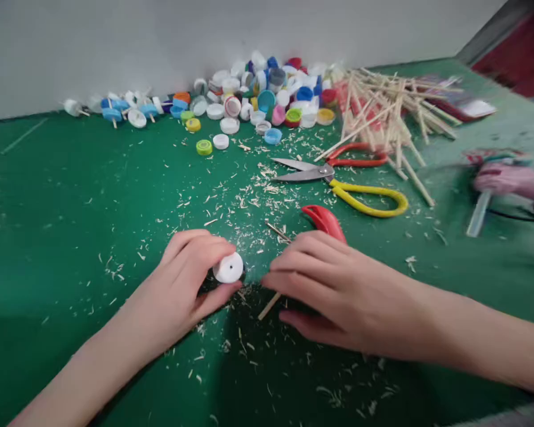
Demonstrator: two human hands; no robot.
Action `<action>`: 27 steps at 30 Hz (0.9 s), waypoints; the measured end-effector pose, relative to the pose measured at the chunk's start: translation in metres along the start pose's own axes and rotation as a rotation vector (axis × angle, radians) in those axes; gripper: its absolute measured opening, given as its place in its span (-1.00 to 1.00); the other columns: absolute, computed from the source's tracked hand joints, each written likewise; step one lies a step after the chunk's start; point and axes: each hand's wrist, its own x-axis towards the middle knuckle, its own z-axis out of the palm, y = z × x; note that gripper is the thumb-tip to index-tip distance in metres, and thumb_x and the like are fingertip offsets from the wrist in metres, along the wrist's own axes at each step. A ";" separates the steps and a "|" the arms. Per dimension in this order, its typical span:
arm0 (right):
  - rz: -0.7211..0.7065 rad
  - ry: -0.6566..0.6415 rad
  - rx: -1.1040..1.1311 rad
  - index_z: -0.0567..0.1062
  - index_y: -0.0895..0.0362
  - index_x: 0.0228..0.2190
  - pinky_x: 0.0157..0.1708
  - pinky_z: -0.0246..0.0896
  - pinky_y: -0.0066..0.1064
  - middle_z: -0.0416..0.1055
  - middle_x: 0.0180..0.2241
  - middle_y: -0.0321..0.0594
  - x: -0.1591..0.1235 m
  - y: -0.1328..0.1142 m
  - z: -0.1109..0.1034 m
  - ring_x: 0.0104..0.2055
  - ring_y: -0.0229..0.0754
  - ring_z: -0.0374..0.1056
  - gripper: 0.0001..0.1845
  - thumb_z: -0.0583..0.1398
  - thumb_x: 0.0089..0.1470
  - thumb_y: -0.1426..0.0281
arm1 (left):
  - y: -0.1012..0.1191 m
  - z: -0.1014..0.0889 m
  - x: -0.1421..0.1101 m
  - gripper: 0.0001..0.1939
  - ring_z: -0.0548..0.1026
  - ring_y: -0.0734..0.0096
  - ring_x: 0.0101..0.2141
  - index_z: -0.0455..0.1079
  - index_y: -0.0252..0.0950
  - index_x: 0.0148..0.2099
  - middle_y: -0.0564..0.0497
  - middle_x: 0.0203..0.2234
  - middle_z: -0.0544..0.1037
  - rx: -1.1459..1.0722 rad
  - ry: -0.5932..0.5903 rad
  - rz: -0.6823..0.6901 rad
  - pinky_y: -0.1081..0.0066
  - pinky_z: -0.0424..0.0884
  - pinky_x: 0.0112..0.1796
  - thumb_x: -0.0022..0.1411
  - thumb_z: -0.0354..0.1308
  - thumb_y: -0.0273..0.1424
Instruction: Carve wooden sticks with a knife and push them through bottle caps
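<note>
My left hand (196, 267) pinches a white bottle cap (229, 268) between thumb and fingers. The cap's flat top has a small dark hole at its middle. To the right, my right hand (315, 290) hovers low over the table, its fingers apart from the thumb. Below its fingers, a short wooden stick (269, 305) pokes out; its other end is hidden. Just beyond that hand lies a red curved handle (324, 222), partly covered by it. A thin metal rod (277, 231) shows beside the fingers.
Scissors (324, 172) with red and yellow handles lie open beyond my right hand. Loose bottle caps (267, 101) are heaped by the wall, with wooden sticks (396, 112) beside them. Caps on sticks (113, 112) sit left. A blurred pink tool (502, 181) lies right. Shavings litter the green table (93, 207).
</note>
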 end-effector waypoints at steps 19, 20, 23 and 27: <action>-0.146 -0.036 -0.307 0.48 0.17 -0.24 0.08 0.14 -0.06 0.37 -0.23 -0.18 -0.007 0.003 0.003 -0.09 -0.11 0.23 -0.79 0.05 0.23 0.51 | 0.004 -0.004 -0.001 -0.71 0.29 0.30 -0.03 0.22 -0.25 0.03 -0.03 -0.16 0.48 0.066 -0.031 0.058 0.36 0.33 -0.07 0.31 0.12 -0.32; -0.142 -0.040 -0.309 0.47 0.19 -0.26 0.08 0.14 -0.07 0.36 -0.24 -0.18 -0.007 0.003 0.003 -0.11 -0.13 0.23 -0.79 0.03 0.23 0.51 | 0.004 -0.004 -0.001 -0.71 0.29 0.30 -0.03 0.22 -0.25 0.03 -0.02 -0.16 0.48 0.069 -0.034 0.059 0.37 0.33 -0.06 0.30 0.12 -0.32; -0.111 0.020 -0.213 0.43 0.24 -0.30 0.02 0.19 -0.15 0.36 -0.25 -0.16 -0.006 0.003 0.001 -0.16 -0.17 0.23 -0.79 0.00 0.24 0.52 | 0.005 -0.005 0.000 -0.72 0.28 0.32 -0.04 0.23 -0.26 0.02 -0.01 -0.18 0.49 0.069 -0.037 0.059 0.38 0.33 -0.06 0.30 0.13 -0.32; -0.008 0.201 0.033 0.36 0.22 -0.27 -0.15 0.24 -0.37 0.38 -0.25 -0.19 -0.006 0.001 -0.007 -0.20 -0.26 0.23 -0.88 0.02 0.23 0.55 | 0.006 -0.005 0.000 -0.68 0.31 0.33 -0.01 0.23 -0.26 0.05 -0.03 -0.15 0.49 0.044 -0.070 0.071 0.37 0.35 -0.04 0.30 0.13 -0.30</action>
